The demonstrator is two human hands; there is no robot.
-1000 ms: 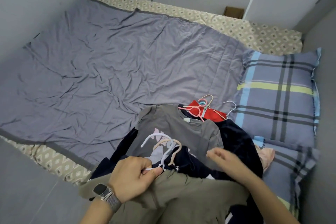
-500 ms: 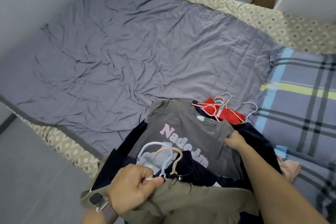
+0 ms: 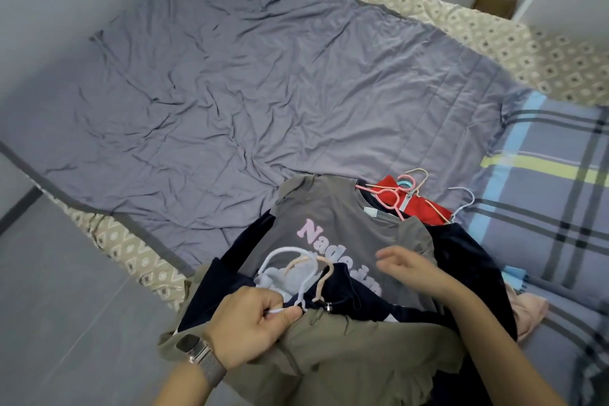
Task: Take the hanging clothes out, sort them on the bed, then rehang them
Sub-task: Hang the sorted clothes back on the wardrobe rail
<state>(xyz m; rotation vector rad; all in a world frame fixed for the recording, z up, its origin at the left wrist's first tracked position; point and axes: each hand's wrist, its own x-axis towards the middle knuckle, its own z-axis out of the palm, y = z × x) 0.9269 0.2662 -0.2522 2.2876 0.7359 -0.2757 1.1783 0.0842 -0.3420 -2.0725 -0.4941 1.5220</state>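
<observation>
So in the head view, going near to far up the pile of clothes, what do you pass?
Olive-green garment → lilac and beige hanger hooks pinched at their base by the left hand → grey T-shirt with pink lettering → red garment under pink hangers → wrinkled grey-purple quilt.

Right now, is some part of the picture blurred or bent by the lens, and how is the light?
Head view: the right hand is motion-blurred at its fingertips, while the left hand, pinching a white hanger, is sharp; the wide lens bows the bed's patterned edge; the light is soft and even, with no glare or hard shadows.
</observation>
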